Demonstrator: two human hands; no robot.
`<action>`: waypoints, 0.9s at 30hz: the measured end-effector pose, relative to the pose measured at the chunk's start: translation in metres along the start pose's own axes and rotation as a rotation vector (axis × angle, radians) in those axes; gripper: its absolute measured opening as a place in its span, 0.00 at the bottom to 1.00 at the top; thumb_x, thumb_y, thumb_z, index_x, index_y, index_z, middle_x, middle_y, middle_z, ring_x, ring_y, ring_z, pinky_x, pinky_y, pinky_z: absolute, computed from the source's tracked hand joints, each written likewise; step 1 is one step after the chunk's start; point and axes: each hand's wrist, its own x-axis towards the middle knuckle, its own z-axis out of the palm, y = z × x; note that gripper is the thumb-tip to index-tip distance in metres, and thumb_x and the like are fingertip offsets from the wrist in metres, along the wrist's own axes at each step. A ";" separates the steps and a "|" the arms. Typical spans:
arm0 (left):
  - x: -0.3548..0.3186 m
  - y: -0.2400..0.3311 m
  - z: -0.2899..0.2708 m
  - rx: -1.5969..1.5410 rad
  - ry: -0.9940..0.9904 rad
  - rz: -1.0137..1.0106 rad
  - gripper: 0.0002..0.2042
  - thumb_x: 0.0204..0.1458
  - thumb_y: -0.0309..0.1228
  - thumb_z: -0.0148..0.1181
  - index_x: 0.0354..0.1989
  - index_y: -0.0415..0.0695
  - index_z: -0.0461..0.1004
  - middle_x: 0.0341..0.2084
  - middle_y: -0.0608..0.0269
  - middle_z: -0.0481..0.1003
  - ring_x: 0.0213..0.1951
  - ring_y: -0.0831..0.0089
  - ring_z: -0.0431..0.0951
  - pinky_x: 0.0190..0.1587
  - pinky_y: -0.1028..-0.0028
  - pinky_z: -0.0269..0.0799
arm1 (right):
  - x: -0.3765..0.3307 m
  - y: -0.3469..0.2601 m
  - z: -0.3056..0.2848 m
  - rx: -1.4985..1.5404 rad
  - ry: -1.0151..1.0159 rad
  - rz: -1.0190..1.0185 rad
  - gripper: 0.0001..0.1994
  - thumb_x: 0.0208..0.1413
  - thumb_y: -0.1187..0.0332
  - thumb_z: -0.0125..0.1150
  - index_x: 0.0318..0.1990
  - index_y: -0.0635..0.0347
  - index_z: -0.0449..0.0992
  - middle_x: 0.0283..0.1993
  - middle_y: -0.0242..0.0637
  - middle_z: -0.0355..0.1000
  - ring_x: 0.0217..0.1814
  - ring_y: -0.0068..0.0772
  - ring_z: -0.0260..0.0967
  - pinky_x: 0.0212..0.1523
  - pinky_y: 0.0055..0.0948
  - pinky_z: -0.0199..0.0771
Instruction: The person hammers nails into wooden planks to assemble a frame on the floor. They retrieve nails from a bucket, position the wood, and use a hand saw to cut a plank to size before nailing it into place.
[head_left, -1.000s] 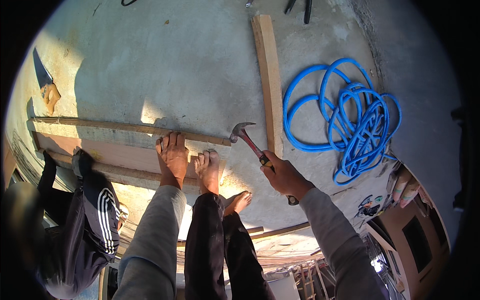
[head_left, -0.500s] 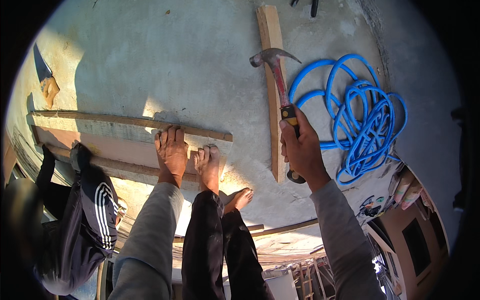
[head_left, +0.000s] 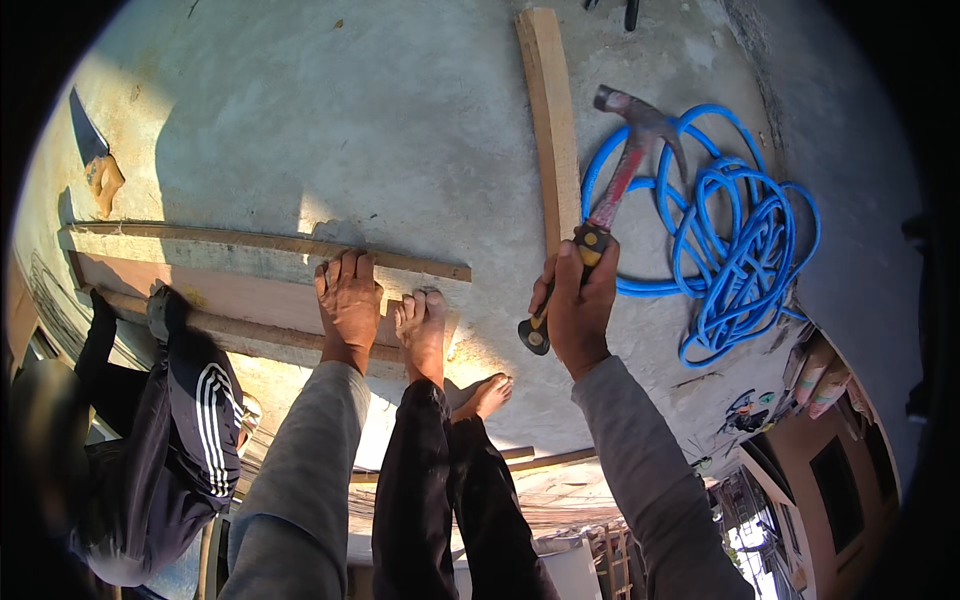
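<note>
Right hand (head_left: 577,305) clamped round red-handled claw hammer (head_left: 607,200); left hand (head_left: 347,297) flat, fingers together, on long wooden frame (head_left: 240,270); grip hidden mid-handle.

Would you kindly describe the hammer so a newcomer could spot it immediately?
Find the coiled blue hose on the concrete floor, at the right. Just left of it, the right hand grips a claw hammer raised over the coil. Its red shaft, black grip and steel head distinguish it from the pale wooden plank alongside.

Outdoor building site; bare concrete slab (head_left: 300,120), timber planks (head_left: 550,120), coiled blue hose (head_left: 740,240).
</note>
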 end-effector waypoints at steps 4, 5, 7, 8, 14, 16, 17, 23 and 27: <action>0.005 0.004 0.002 0.000 0.028 -0.002 0.27 0.40 0.31 0.71 0.53 0.45 0.70 0.51 0.59 0.70 0.58 0.59 0.67 0.64 0.56 0.56 | 0.001 0.010 -0.026 -0.944 -0.557 0.176 0.16 0.64 0.62 0.58 0.51 0.64 0.65 0.30 0.53 0.74 0.33 0.53 0.77 0.35 0.47 0.74; 0.003 0.004 0.002 -0.004 -0.020 -0.012 0.28 0.40 0.31 0.71 0.53 0.45 0.70 0.51 0.59 0.70 0.58 0.59 0.67 0.64 0.56 0.56 | 0.003 0.003 -0.027 -0.943 -0.495 0.247 0.16 0.64 0.62 0.58 0.50 0.64 0.66 0.29 0.51 0.74 0.31 0.50 0.77 0.34 0.45 0.74; 0.000 0.004 0.002 -0.004 0.015 -0.001 0.28 0.41 0.32 0.71 0.54 0.45 0.69 0.52 0.59 0.70 0.59 0.59 0.66 0.65 0.56 0.56 | 0.007 -0.014 -0.017 -0.419 -0.214 0.077 0.09 0.69 0.64 0.51 0.47 0.61 0.67 0.21 0.31 0.64 0.19 0.22 0.64 0.20 0.26 0.67; -0.001 0.004 0.002 -0.007 0.015 0.010 0.28 0.42 0.32 0.70 0.55 0.45 0.69 0.52 0.59 0.70 0.59 0.59 0.66 0.65 0.56 0.56 | 0.011 -0.019 -0.011 -0.231 -0.121 -0.058 0.08 0.70 0.65 0.50 0.46 0.60 0.65 0.22 0.29 0.63 0.17 0.20 0.62 0.19 0.24 0.65; -0.001 0.001 0.005 0.037 -0.023 0.003 0.28 0.42 0.33 0.70 0.55 0.45 0.70 0.53 0.60 0.71 0.60 0.60 0.66 0.65 0.57 0.56 | -0.004 0.013 -0.026 -1.024 -0.647 0.248 0.18 0.65 0.60 0.55 0.52 0.67 0.66 0.37 0.59 0.76 0.41 0.57 0.77 0.42 0.48 0.75; -0.001 0.003 0.009 0.035 0.007 -0.016 0.27 0.43 0.33 0.69 0.55 0.45 0.70 0.53 0.60 0.71 0.60 0.60 0.66 0.65 0.57 0.56 | 0.003 -0.005 -0.025 -1.024 -0.481 0.331 0.18 0.64 0.59 0.56 0.50 0.67 0.69 0.38 0.60 0.76 0.40 0.61 0.78 0.42 0.50 0.75; -0.003 0.004 0.010 0.035 -0.007 -0.033 0.27 0.43 0.33 0.69 0.55 0.45 0.70 0.52 0.60 0.71 0.59 0.59 0.67 0.65 0.57 0.56 | 0.009 -0.010 -0.029 -0.940 -0.360 0.108 0.17 0.66 0.60 0.55 0.51 0.67 0.69 0.31 0.51 0.76 0.29 0.49 0.78 0.31 0.42 0.75; -0.005 0.004 0.006 0.007 0.024 0.008 0.26 0.44 0.30 0.68 0.55 0.45 0.70 0.54 0.60 0.71 0.60 0.61 0.66 0.65 0.57 0.56 | -0.012 0.019 -0.013 -0.569 -0.193 0.086 0.14 0.66 0.64 0.53 0.50 0.66 0.62 0.30 0.47 0.74 0.29 0.45 0.77 0.32 0.39 0.77; -0.004 0.007 0.007 0.062 -0.008 -0.046 0.24 0.48 0.32 0.66 0.55 0.46 0.70 0.55 0.62 0.71 0.62 0.64 0.65 0.68 0.56 0.55 | -0.011 0.004 -0.013 -1.056 -0.546 0.198 0.17 0.63 0.61 0.57 0.49 0.67 0.67 0.33 0.59 0.76 0.37 0.61 0.78 0.37 0.50 0.75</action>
